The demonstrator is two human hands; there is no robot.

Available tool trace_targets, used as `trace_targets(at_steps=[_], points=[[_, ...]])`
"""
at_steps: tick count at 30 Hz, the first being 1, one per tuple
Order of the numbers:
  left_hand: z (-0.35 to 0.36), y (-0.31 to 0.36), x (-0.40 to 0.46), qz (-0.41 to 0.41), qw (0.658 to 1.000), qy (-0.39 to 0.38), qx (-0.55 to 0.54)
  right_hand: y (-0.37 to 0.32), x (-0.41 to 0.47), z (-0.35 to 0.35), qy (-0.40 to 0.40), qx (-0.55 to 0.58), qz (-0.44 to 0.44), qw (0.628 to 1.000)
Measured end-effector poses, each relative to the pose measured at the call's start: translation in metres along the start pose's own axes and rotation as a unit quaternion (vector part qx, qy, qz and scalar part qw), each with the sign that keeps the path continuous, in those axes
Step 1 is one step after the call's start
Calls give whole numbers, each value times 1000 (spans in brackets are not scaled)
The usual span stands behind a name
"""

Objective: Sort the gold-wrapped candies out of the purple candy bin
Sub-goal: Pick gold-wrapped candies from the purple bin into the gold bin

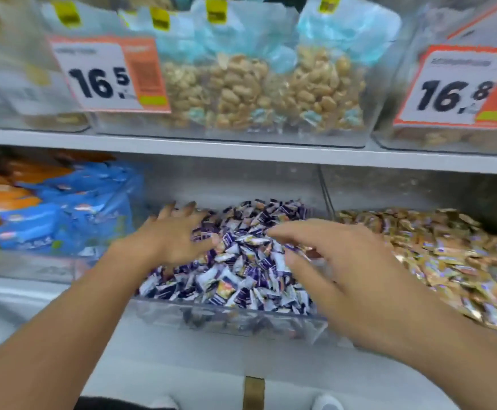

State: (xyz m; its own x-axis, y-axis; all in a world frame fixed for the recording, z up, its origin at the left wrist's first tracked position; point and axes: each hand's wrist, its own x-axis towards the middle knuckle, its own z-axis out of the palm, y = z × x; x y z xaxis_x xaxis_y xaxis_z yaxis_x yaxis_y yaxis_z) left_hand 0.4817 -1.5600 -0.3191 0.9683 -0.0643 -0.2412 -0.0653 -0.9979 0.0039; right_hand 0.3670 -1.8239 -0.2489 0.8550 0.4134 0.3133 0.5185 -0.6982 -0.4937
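**Stray Gold Candy: Position Relative to Hands**

Shop shelving fills the view, with clear bins on two tiers. On the lower tier, the purple candy bin [226,318] sits centre, heaped with purple-and-white wrappers. One gold-wrapped candy [226,289] lies on top of the heap near the front wall, between both hands and on the near side of their fingertips. Its long axis cannot be told. The left hand [171,236] rests spread and flat on the heap's left side, holding nothing. The right hand [334,263] hovers over the right side, fingers loosely extended, apparently empty. Judgement: the right hand is slightly nearer. The gold candy bin [436,258] stands directly right.
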Motion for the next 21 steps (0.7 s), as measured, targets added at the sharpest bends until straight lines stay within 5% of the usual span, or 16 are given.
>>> trace_targets(at_steps=[3, 10, 17, 21], points=[[26, -36, -2, -23, 993, -102, -49, -13, 88, 41, -140, -61, -4, 988], [16, -77, -25, 25, 979, -167, -118, 18, 237, 162, -364, -112, 35, 924], [13, -80, -21, -9, 987, -96, -126, 7, 266, 207, -406, 53, 72, 910], [26, -81, -16, -51, 987, -62, -141, -2, 255, 178, -487, -56, 34, 871]])
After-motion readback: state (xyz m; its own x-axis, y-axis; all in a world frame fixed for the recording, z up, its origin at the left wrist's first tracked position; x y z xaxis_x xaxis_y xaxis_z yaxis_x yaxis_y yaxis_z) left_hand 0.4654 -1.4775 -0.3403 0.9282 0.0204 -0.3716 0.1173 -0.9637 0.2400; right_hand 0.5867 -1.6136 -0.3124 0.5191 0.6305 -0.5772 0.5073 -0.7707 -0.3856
